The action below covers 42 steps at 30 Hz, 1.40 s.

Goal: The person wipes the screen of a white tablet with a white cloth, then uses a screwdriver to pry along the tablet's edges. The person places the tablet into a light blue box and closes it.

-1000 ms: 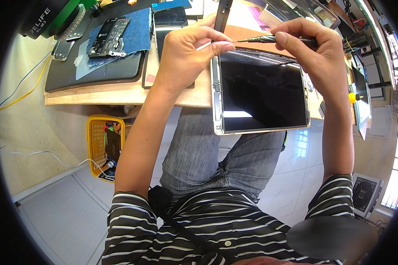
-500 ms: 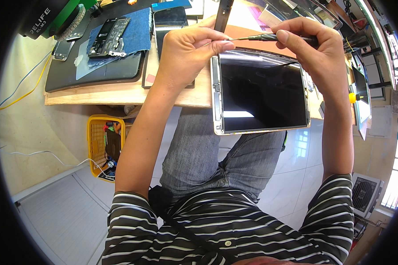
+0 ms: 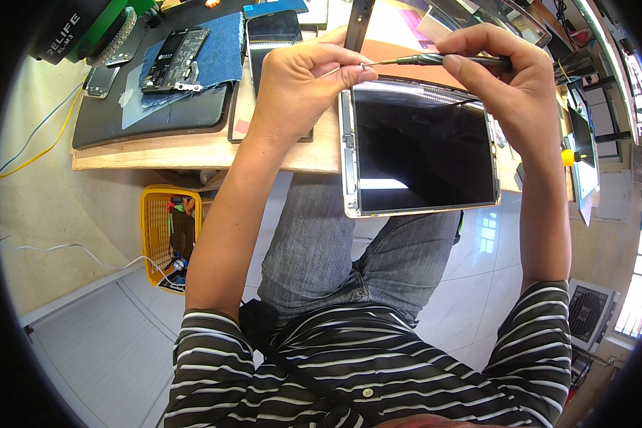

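Observation:
My right hand [image 3: 510,75] grips a slim, dark-handled screwdriver [image 3: 414,60], its thin shaft pointing left. The tip meets the pinched thumb and forefinger of my left hand [image 3: 299,78]. Between those fingertips shows a tiny silvery piece [image 3: 364,66], too small to name surely. Below both hands lies an opened tablet [image 3: 424,150] with a black screen and a pale frame, its near end jutting past the bench edge over my lap. A short dark strip [image 3: 466,103] rests at its upper right.
A bare circuit board [image 3: 175,60] lies on a blue cloth [image 3: 225,53] over a black mat [image 3: 164,118] at left. A green-and-black microscope [image 3: 93,32] overhangs it. A dark upright bar [image 3: 360,25] stands behind my left hand. Below the wooden bench [image 3: 192,155] sits a yellow basket [image 3: 150,235].
The silvery piece at my left fingertips shows more plainly, and the screwdriver has shifted slightly to the left. My right fingers have shifted a little on the handle. The tablet stays put.

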Motion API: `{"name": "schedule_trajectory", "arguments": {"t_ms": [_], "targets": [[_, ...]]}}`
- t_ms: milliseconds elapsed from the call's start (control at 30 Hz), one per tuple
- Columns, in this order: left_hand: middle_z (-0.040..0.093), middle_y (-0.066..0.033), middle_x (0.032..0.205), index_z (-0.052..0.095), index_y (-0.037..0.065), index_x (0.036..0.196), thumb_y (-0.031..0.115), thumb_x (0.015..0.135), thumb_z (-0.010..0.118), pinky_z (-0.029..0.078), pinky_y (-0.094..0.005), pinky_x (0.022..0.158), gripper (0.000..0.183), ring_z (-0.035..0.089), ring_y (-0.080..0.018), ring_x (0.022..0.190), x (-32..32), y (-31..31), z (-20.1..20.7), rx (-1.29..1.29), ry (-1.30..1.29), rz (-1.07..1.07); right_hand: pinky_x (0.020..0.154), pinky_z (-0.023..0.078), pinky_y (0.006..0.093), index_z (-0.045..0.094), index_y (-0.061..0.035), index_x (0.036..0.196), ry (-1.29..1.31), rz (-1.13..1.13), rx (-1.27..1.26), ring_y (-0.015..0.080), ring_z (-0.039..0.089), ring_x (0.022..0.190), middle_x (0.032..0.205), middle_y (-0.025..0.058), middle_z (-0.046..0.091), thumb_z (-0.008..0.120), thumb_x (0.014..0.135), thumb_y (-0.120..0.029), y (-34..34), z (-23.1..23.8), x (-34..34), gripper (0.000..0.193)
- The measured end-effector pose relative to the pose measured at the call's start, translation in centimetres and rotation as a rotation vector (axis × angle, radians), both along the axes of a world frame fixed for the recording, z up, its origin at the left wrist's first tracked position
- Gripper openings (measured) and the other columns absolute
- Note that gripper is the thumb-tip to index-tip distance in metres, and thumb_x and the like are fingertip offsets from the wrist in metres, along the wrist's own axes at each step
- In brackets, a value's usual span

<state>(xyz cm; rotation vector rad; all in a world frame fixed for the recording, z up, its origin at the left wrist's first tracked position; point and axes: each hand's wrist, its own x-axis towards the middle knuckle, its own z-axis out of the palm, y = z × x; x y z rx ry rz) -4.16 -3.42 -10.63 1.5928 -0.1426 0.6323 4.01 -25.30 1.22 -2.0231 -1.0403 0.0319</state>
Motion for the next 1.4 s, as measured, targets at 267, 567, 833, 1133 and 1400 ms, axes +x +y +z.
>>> {"name": "schedule_trajectory", "arguments": {"t_ms": [267, 567, 833, 1133, 1400], "targets": [[0.079, -0.0074, 0.094, 0.080, -0.002, 0.096, 0.009, 0.084, 0.084, 0.059, -0.0225, 0.079, 0.016, 0.072, -0.0097, 0.084, 0.06, 0.06, -0.24, -0.017, 0.043, 0.006, 0.063, 0.049, 0.0195, 0.078, 0.0006, 0.102, -0.077, 0.003, 0.002, 0.0067, 0.066, 0.072, 0.088, 0.0064, 0.075, 0.074, 0.089, -0.015, 0.16, -0.43, 0.32, 0.020], [0.079, -0.0077, 0.093, 0.081, 0.001, 0.093, 0.011, 0.083, 0.085, 0.060, -0.0270, 0.087, 0.015, 0.074, -0.0131, 0.085, -0.07, 0.04, -0.01, -0.009, 0.068, 0.010, 0.063, 0.048, 0.0193, 0.078, 0.0001, 0.099, -0.084, 0.000, 0.013, 0.0055, 0.063, 0.070, 0.085, 0.0047, 0.074, 0.073, 0.089, -0.013, 0.48, -0.45, 0.18, 0.017], [0.079, -0.0062, 0.092, 0.082, 0.003, 0.091, 0.012, 0.082, 0.086, 0.058, -0.0325, 0.095, 0.014, 0.074, -0.0128, 0.086, -0.18, 0.05, 0.04, 0.020, 0.104, 0.023, 0.063, 0.050, 0.0203, 0.077, 0.0010, 0.099, -0.074, -0.016, 0.016, 0.0063, 0.064, 0.070, 0.085, 0.0052, 0.074, 0.073, 0.088, -0.014, 0.56, -0.63, -0.09, 0.019], [0.075, -0.0124, 0.104, 0.074, -0.005, 0.109, 0.000, 0.086, 0.080, 0.062, -0.0261, 0.090, 0.024, 0.074, -0.0172, 0.100, -0.29, 0.05, 0.40, 0.141, 0.075, 0.012, 0.065, 0.052, 0.0217, 0.077, 0.0016, 0.100, -0.067, -0.038, -0.047, 0.0069, 0.066, 0.073, 0.085, 0.0049, 0.074, 0.072, 0.090, -0.016, 0.34, -0.36, -0.13, 0.020], [0.078, -0.0068, 0.110, 0.078, 0.000, 0.098, 0.008, 0.083, 0.084, 0.057, -0.0276, 0.094, 0.018, 0.073, -0.0148, 0.098, -0.08, 0.20, -0.16, 0.041, 0.076, 0.004, 0.066, 0.052, 0.0215, 0.076, 0.0023, 0.099, -0.071, -0.046, -0.054, 0.0064, 0.066, 0.073, 0.083, 0.0044, 0.074, 0.072, 0.090, -0.016, 0.58, -0.51, -0.23, 0.021]]}}
